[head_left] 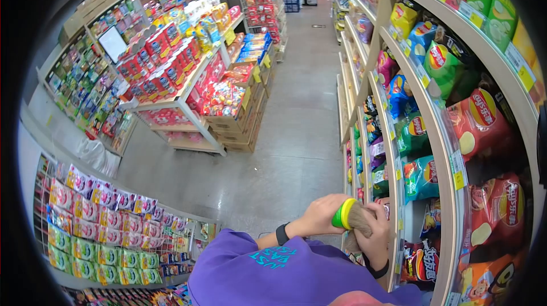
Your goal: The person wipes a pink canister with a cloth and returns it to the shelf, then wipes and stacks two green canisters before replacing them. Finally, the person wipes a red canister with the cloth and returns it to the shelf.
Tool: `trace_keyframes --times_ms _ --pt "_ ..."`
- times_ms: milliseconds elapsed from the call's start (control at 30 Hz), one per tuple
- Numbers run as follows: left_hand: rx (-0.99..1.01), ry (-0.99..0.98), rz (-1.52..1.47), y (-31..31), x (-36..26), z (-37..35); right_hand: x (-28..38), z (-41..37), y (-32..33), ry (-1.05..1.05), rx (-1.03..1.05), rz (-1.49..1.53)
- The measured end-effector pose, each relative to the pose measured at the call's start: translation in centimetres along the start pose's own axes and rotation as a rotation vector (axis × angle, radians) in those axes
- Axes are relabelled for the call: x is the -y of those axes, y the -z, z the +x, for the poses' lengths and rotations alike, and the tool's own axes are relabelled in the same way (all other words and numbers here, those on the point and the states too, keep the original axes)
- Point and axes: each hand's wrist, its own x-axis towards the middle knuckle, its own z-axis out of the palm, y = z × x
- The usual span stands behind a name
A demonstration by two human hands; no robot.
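My left hand is closed around a round green container with a yellow rim, held in front of my purple shirt. Most of the container is covered by the fingers, so its kind does not show. A brownish-grey cloth presses against the yellow end. My right hand is closed on that cloth, and part of it hangs below the fingers. Both hands are close together beside the snack shelf. Each wrist has a dark band.
Shelves on my right hold bagged chips, such as a red bag and a green bag. At front left stands a display rack of red packs. Hanging pouches fill the lower left. A grey aisle floor runs ahead.
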Motion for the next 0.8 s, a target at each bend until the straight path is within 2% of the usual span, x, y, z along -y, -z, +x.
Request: trace_keyframes --times_ms 33,67,133,167,233,300,367,433,500,533,567,633,700,767,800 --pt "-0.028 0.010 0.029 0.5 0.2 0.3 0.3 0.2 0.2 -0.010 -0.009 -0.007" --pt "-0.057 0.021 0.061 0.9 0.3 0.5 0.6 0.3 0.4 0.049 0.069 0.073" --pt "-0.023 -0.015 0.089 1.4 1.0 0.3 0.4 0.2 0.7 0.103 0.226 0.218" --pt "0.004 -0.050 0.124 1.8 1.2 0.4 0.0 0.3 0.9 0.101 0.215 0.218" --pt "0.033 -0.069 0.104 2.0 0.9 0.5 -0.5 0.4 1.1 -0.065 0.239 0.140" --pt "0.062 -0.080 0.079 2.1 0.5 0.7 -0.3 0.6 -0.1 -0.130 0.151 0.077" --pt "0.045 -0.056 0.040 2.0 0.4 0.8 1.0 1.3 -1.0 -0.050 -0.002 0.077" --pt "0.018 -0.042 0.038 2.0 0.9 0.7 1.8 1.4 -0.5 0.012 0.019 0.100" --pt "-0.006 -0.028 0.038 2.4 1.0 0.4 1.4 1.1 0.6 0.032 0.283 0.252" --pt "0.024 -0.026 0.037 2.8 0.8 0.3 1.1 1.2 0.9 -0.003 0.312 0.259" --pt "0.053 -0.024 0.034 2.9 0.5 0.1 1.1 1.3 0.6 -0.002 0.312 0.256" --pt "0.038 -0.012 -0.009 2.5 0.0 -0.2 1.0 1.7 -0.3 -0.135 0.096 0.061" --pt "0.027 -0.001 -0.049 2.5 0.1 -0.3 1.8 2.0 -1.4 -0.074 0.008 0.054" --pt "-0.034 0.046 -0.074 2.6 0.3 -0.5 2.2 1.9 -1.9 0.137 -0.005 0.026" --pt "-0.031 0.048 -0.074 2.7 0.4 -0.7 2.6 1.8 -1.4 0.152 0.103 0.109"
